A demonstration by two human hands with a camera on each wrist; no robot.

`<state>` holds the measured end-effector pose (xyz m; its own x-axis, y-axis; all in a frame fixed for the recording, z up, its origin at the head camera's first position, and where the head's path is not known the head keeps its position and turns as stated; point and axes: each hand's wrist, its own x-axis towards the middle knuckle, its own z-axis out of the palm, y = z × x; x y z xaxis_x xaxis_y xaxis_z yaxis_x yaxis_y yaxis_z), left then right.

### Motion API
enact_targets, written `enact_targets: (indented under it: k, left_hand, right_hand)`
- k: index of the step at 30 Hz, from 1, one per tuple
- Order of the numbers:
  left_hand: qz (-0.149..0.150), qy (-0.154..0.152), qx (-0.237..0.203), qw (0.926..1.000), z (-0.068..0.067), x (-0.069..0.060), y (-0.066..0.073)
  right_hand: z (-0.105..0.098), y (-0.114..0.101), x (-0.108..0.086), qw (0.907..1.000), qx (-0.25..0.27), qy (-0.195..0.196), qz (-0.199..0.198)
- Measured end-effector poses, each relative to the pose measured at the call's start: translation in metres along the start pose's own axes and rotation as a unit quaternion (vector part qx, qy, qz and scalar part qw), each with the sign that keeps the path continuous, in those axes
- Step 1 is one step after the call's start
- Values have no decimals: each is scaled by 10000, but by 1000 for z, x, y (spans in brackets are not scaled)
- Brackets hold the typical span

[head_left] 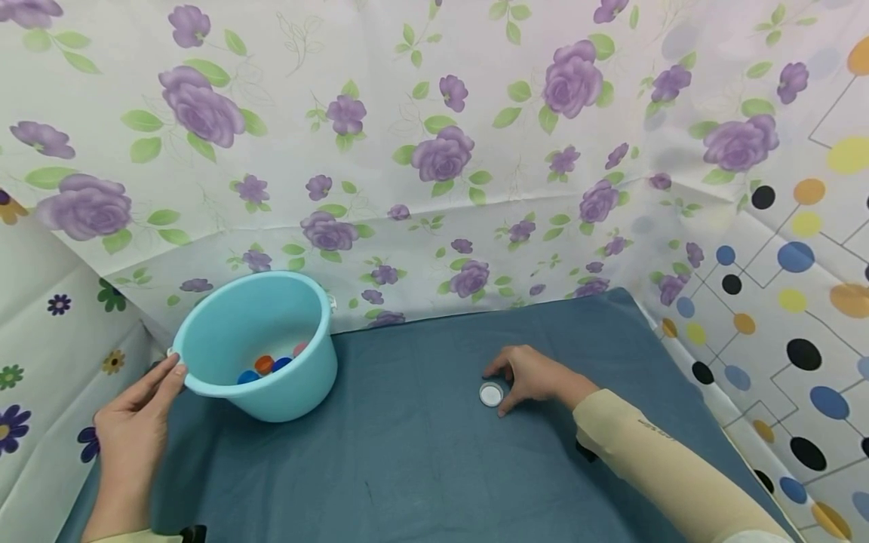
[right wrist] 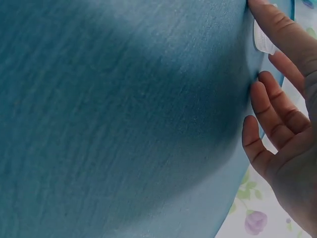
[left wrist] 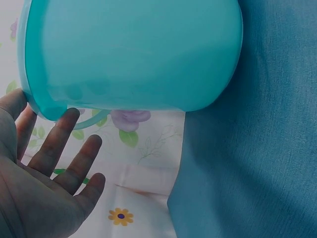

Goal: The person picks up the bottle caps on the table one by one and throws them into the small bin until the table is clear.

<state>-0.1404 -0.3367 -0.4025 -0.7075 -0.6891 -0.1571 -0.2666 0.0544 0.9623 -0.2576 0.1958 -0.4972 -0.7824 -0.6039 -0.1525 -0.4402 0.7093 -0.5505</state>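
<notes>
On the left of the head view stands a light blue plastic bucket (head_left: 299, 388), with several blue, orange and pink caps inside; an orange cap (head_left: 264, 364) shows among them. My left hand (head_left: 139, 422) pinches the bucket's rim at its near left side, its other fingers spread below the rim in the left wrist view. Right of the bucket, a small white round cap (head_left: 491, 394) with a ribbed side lies on the cloth. My right hand (head_left: 532, 375) is beside it, thumb and forefinger spread on either side; whether they touch it I cannot tell.
A blue-grey cloth (head_left: 407, 452) covers the table. Behind it hangs a white sheet (head_left: 380, 181) with purple flowers. A dotted sheet (head_left: 767, 347) stands at the right, and another flowered sheet (head_left: 47, 339) at the left, close to the bucket.
</notes>
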Motion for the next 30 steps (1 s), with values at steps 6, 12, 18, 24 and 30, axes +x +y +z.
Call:
enact_targets:
  k: [6, 12, 18, 24, 30]
  left_hand:
    - [2, 1, 10, 10000, 0, 1, -1]
    - [5, 19, -13, 10000, 1, 0, 0]
    - [62, 48, -11, 10000, 1, 0, 0]
    - [116, 73, -71, 9999, 1, 0, 0]
    - [104, 96, -100, 9999, 1, 0, 1]
  right_hand:
    - [3, 0, 6, 9997, 114, 94, 173]
    - [7, 5, 15, 9997, 15, 252, 61]
    - [11, 6, 26, 9987, -78, 502, 9]
    - [14, 1, 37, 9973, -169, 708, 111]
    - [14, 0, 40, 9971, -130, 714, 225]
